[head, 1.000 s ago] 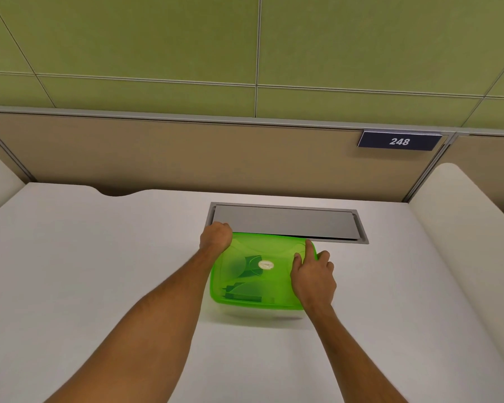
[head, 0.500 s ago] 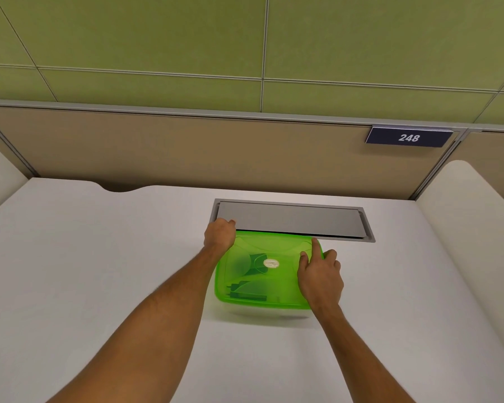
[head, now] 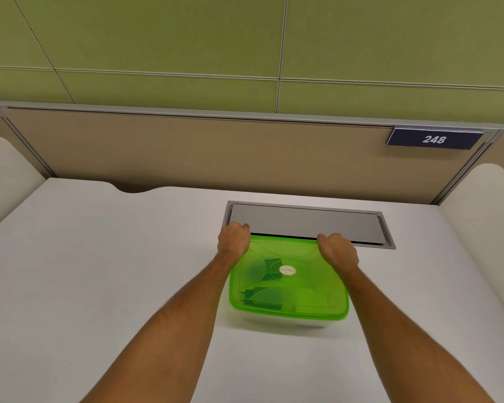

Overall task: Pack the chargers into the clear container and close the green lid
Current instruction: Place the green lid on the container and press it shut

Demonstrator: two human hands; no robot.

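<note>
A translucent green lid [head: 303, 289] lies on top of the clear container [head: 288, 322] in the middle of the white desk. Dark chargers [head: 262, 298] show through the lid, inside the container. My left hand [head: 233, 241] is curled over the lid's far left corner. At the far right corner, my right hand [head: 339, 251] is curled over the lid's edge. Both hands press on the far edge, and their fingertips are hidden behind it.
A grey metal cable flap [head: 306, 223] is set into the desk [head: 99, 271] just behind the container. A beige partition with a sign reading 248 [head: 434, 139] stands at the back. Rounded white side panels [head: 483, 213] flank the desk.
My right hand has moved from the lid's right side, index finger out, to its far right corner and curled over the edge. My left hand stays at the far left corner.
</note>
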